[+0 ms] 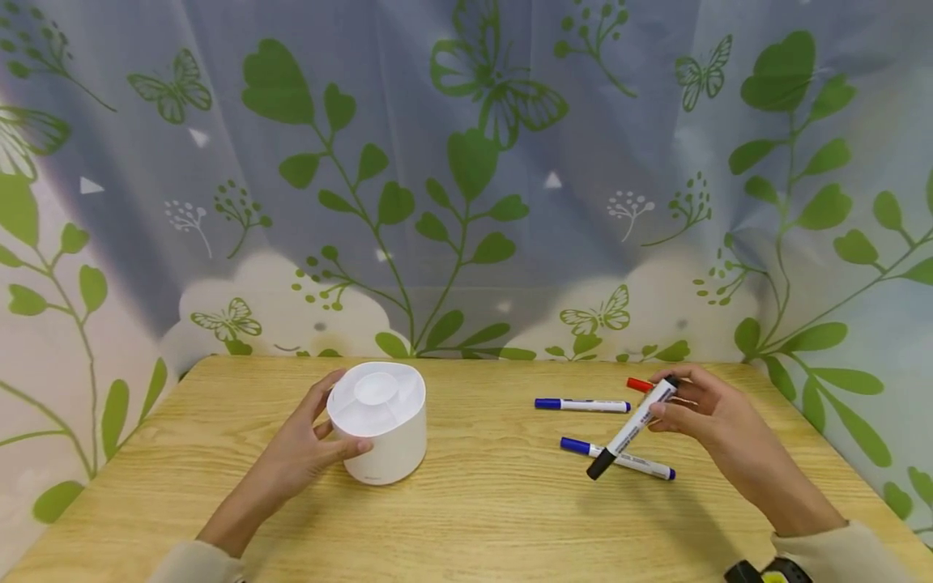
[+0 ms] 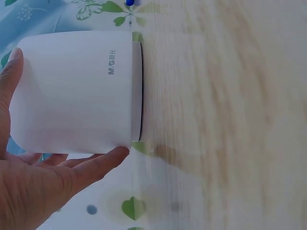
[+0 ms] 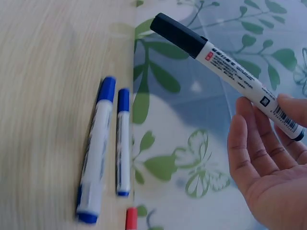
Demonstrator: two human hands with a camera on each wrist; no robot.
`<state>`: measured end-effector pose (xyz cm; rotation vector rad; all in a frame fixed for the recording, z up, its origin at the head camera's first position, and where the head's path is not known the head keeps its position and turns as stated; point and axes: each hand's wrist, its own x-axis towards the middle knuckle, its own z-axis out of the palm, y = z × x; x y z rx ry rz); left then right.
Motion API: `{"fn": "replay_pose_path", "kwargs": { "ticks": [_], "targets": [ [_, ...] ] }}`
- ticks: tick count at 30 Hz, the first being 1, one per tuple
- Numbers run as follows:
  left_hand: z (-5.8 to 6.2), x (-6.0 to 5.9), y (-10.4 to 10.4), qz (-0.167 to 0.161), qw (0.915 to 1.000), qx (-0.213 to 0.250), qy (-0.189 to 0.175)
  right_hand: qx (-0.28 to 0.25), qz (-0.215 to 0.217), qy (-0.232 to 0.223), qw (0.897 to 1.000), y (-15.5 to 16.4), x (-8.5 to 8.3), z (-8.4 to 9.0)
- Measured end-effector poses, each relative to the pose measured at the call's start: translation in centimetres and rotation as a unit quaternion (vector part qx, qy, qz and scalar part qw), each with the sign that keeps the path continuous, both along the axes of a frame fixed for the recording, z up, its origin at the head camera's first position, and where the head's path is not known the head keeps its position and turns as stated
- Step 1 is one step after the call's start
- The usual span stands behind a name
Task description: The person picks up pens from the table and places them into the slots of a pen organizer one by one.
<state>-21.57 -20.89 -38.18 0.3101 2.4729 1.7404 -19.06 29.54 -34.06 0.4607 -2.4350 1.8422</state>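
Right hand pinches a black-capped white marker; left hand grips a white round holder.

My hands are bare, with no rings or gloves. My left hand and right hand come out of light beige sleeves. A black device with a yellow patch sits at my right wrist.
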Motion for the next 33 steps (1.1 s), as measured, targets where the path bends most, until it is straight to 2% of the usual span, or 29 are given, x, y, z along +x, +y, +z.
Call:
{"fn": "replay_pose_path", "kwargs": {
  "ticks": [9,15,23,33],
  "targets": [
    [0.0,0.0,0.1,0.002,1.0000,-0.007,-0.001,-0.081,0.036,-0.004,0.996,-3.2,-0.3,1.1],
    [-0.1,0.0,0.1,0.001,1.0000,-0.003,-0.002,-0.108,0.063,-0.004,0.992,-5.0,-0.5,2.0],
    [0.2,0.2,0.1,0.002,1.0000,-0.006,0.002,-0.136,0.050,-0.023,0.989,-8.5,-1.0,3.1],
    [-0.1,0.1,0.0,0.002,0.9999,-0.015,-0.004,-0.140,0.040,-0.026,0.989,-13.0,-1.3,3.7]
  ]
}}
